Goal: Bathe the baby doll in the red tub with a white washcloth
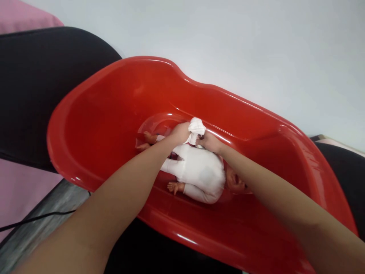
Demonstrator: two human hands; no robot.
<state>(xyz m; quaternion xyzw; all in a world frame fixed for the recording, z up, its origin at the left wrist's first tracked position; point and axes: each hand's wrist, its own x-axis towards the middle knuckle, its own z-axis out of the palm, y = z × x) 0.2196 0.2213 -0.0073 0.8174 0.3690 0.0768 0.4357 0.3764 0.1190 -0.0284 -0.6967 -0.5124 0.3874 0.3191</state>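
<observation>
A baby doll [194,163] in a white body suit lies on its back in a red baby bathtub [108,114], its head to the right, partly behind my right forearm. Its bare feet point left, and a greyish patch shows on the suit's front. Over the doll's far side, my left hand [182,132] and my right hand [211,143] are closed on a bunched white cloth [196,126]. The cloth sticks up between them. My fingers are partly hidden, and I cannot tell whether the cloth is loose or part of the doll's sleeve.
Black padded seats or chairs [42,95] stand beside and beneath the tub. Pink fabric [25,186] shows at the left. A black cable [42,217] crosses above the grey wood-look floor [57,203]. A pale wall [242,45] rises behind the tub.
</observation>
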